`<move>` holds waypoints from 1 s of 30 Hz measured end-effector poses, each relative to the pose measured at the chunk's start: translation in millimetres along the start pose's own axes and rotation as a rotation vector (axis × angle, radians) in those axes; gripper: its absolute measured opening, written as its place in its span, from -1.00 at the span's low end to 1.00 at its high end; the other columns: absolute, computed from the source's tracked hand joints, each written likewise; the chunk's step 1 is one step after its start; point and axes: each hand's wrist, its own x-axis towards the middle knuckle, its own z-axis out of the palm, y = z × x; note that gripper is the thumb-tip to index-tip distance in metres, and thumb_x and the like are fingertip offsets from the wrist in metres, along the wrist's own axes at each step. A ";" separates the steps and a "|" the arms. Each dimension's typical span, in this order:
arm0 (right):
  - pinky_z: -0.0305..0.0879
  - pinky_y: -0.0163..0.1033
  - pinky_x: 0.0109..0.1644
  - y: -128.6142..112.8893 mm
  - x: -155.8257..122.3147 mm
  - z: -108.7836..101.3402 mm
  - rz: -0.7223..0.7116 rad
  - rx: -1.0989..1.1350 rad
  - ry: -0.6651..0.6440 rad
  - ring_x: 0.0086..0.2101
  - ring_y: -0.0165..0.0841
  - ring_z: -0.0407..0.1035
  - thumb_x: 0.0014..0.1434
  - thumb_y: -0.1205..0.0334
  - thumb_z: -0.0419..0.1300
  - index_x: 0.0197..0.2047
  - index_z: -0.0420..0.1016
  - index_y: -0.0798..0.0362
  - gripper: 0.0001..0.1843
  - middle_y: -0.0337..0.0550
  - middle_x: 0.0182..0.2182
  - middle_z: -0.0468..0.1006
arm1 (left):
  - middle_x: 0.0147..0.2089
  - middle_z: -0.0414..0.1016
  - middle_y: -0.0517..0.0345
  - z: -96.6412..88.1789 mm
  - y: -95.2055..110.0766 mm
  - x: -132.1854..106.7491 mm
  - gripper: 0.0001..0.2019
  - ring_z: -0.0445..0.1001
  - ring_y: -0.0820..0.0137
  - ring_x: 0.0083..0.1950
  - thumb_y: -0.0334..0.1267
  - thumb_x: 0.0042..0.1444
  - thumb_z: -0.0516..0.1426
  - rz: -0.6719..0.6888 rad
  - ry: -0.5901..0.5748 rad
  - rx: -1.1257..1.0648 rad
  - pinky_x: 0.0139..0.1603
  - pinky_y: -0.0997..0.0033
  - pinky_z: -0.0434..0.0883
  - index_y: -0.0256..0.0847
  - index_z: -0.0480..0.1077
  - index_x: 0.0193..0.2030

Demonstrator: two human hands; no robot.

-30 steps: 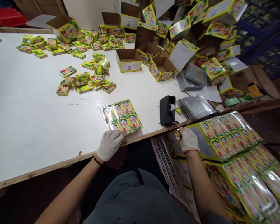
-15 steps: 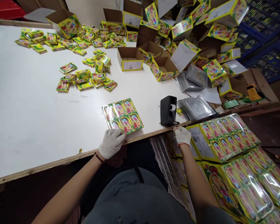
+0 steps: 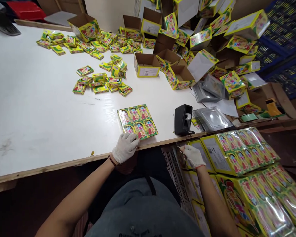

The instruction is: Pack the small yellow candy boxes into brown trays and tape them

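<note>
The person's left hand (image 3: 125, 148), in a white knit glove, rests at the near edge of the white table (image 3: 39, 108). Its fingers are bent over the near corner of a flat shiny pack of six yellow and green packets (image 3: 138, 120), holding it down. The pack lies flat on the table, right by the edge. The right hand (image 3: 192, 155), gloved too, is lower than the table top, in front of big yellow boxes wrapped in clear plastic (image 3: 236, 151). Its fingertips (image 3: 184, 149) are pinched together; I cannot tell what they hold. A black tape holder (image 3: 184, 120) stands near the pack. Loose little yellow packets (image 3: 101, 80) lie farther back, with open cardboard boxes (image 3: 146, 64).
</note>
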 end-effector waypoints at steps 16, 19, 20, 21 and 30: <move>0.14 -0.41 -0.67 -89.5 -18.3 125.9 0.036 0.607 -0.405 -0.65 -0.53 0.17 -0.17 -0.14 0.31 -0.48 0.36 0.04 -0.58 -0.34 -0.64 0.32 | -0.03 0.49 -0.05 -21.5 17.1 9.3 -0.59 0.41 0.16 -0.07 -0.38 0.26 0.05 -0.039 -0.173 0.099 -0.19 0.17 0.28 -0.03 0.37 0.22; 0.13 -0.41 -0.67 -90.2 -15.5 128.3 0.055 0.564 -0.389 -0.67 -0.53 0.15 -0.16 -0.11 0.29 -0.49 0.37 0.04 -0.61 -0.35 -0.67 0.32 | 0.00 0.47 -0.07 -30.0 25.0 17.4 -0.71 0.40 0.11 -0.04 -0.24 0.25 0.11 -0.082 -0.205 0.102 -0.15 0.14 0.27 -0.08 0.45 0.10; 0.14 -0.41 -0.67 -91.3 -14.3 130.3 0.068 0.545 -0.370 -0.67 -0.53 0.16 -0.14 -0.10 0.29 -0.48 0.38 0.05 -0.63 -0.35 -0.68 0.32 | 0.00 0.47 -0.07 -30.4 27.6 20.4 -0.75 0.40 0.10 -0.04 -0.16 0.25 0.13 -0.109 -0.200 0.088 -0.14 0.13 0.27 -0.10 0.48 0.03; 0.15 -0.41 -0.67 -92.7 -13.2 132.5 0.087 0.523 -0.344 -0.67 -0.52 0.17 -0.12 -0.08 0.28 -0.48 0.39 0.05 -0.65 -0.35 -0.69 0.32 | -0.01 0.47 -0.06 -29.1 29.9 23.4 -0.75 0.40 0.10 -0.05 -0.08 0.25 0.14 -0.139 -0.188 0.077 -0.14 0.12 0.27 -0.11 0.50 -0.05; 0.21 -0.37 -0.59 -78.3 -0.1 105.8 0.066 0.340 -0.259 -0.63 -0.45 0.28 0.00 -0.01 0.24 -0.40 0.41 0.03 -0.73 -0.36 -0.66 0.33 | -0.11 0.53 -0.09 -3.1 44.7 40.6 -0.82 0.45 0.10 -0.14 -0.32 0.28 0.06 -0.292 -0.168 0.207 -0.19 0.10 0.29 -0.18 0.48 -0.08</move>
